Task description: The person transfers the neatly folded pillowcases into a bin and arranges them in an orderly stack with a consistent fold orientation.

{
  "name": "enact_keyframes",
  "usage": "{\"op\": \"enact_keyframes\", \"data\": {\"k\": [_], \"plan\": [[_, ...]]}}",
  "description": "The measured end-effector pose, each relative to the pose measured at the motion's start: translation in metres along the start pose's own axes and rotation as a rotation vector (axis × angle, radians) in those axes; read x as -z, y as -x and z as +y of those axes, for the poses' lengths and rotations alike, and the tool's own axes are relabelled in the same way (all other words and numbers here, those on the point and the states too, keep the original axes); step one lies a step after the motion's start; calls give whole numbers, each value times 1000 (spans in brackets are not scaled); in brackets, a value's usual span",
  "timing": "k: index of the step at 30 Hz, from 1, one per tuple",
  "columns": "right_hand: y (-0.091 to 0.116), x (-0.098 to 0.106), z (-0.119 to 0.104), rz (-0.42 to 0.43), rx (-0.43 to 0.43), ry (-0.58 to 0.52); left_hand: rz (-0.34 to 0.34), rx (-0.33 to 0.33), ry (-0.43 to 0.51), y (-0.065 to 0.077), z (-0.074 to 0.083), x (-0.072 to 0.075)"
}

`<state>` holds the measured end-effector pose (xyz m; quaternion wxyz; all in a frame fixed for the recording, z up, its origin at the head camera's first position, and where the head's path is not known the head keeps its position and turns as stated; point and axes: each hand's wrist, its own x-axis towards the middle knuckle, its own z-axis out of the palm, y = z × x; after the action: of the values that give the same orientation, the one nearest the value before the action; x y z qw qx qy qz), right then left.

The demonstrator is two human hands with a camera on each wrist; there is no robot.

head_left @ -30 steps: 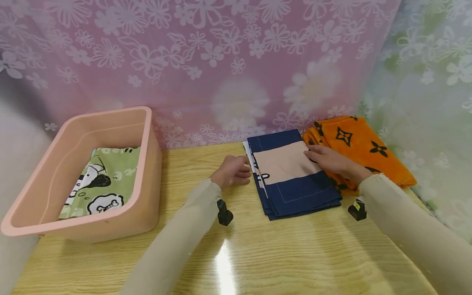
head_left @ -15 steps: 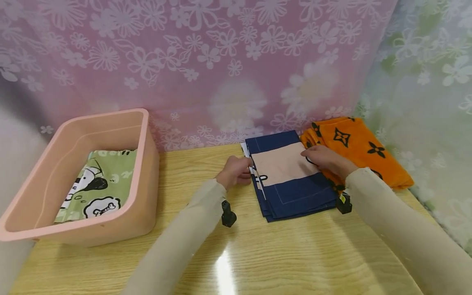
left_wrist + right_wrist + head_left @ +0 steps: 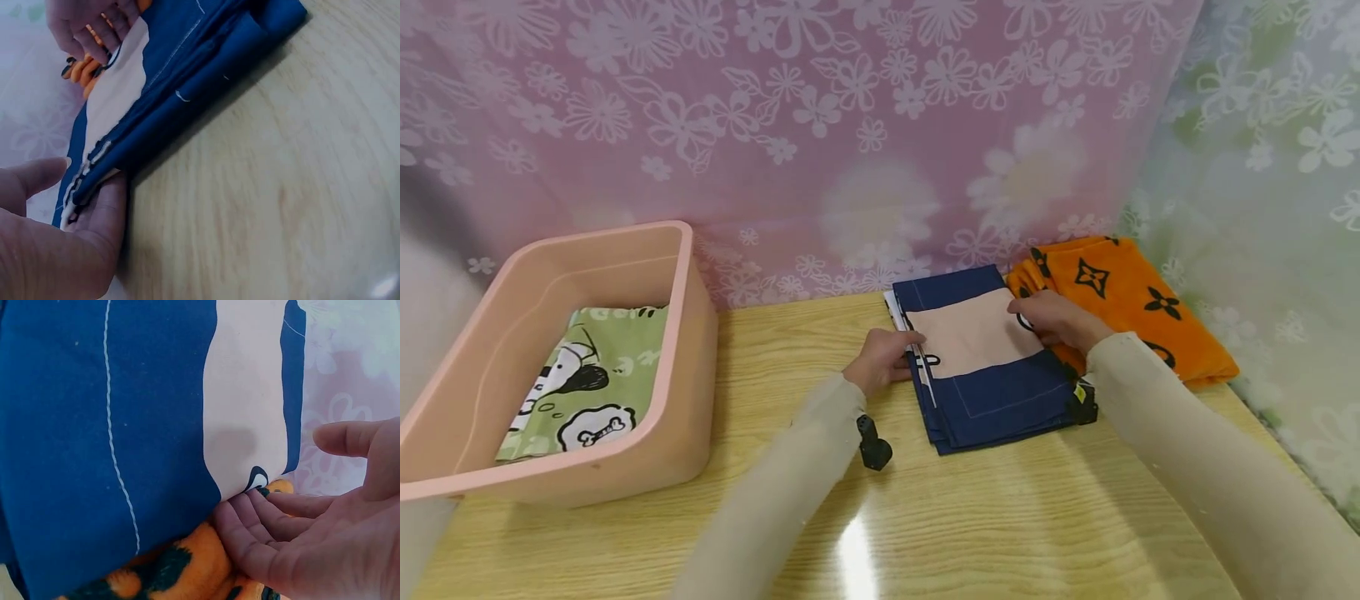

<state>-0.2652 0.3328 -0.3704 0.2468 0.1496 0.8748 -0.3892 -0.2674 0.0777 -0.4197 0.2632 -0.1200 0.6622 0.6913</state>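
A folded navy and pale-pink cloth [image 3: 977,333] lies on the table, with several layers showing along its left edge. My left hand [image 3: 882,360] grips that edge, thumb above and fingers [image 3: 107,209] tucked beneath the layers. At the opposite edge is my right hand [image 3: 1060,318]. Its extended fingers [image 3: 250,528] reach under the cloth's border, while the thumb stays raised and apart in the right wrist view. An orange fleecy cloth [image 3: 1131,300] with black flower shapes lies folded beyond the right hand, partly beneath the navy cloth's edge.
A pink plastic tub [image 3: 688,358] stands on the left of the wooden table [image 3: 790,333], holding a folded green cloth [image 3: 625,358] with a cartoon dog print. Behind the table hangs a pink flowered curtain [image 3: 775,150]; a pale flowered one [image 3: 1262,208] hangs on the right.
My left hand has moved right onto the navy cloth's left edge, its fingers going under the layers. My right hand has shifted slightly at the right edge. The cloth lies much as before.
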Motion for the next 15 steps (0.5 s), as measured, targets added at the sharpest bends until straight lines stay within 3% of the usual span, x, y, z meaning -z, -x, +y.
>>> {"op": "enact_keyframes", "data": {"k": [5,10,15], "plan": [[-1,-3,0,-18,-11,5,-10,-55,-77,-2,-5,0],[-1,-6,1,-29,-14,28,-12,-65,-155,0,-6,8],[1,-7,6,-75,9,-70,-21,-82,-197,5,-3,17]]}}
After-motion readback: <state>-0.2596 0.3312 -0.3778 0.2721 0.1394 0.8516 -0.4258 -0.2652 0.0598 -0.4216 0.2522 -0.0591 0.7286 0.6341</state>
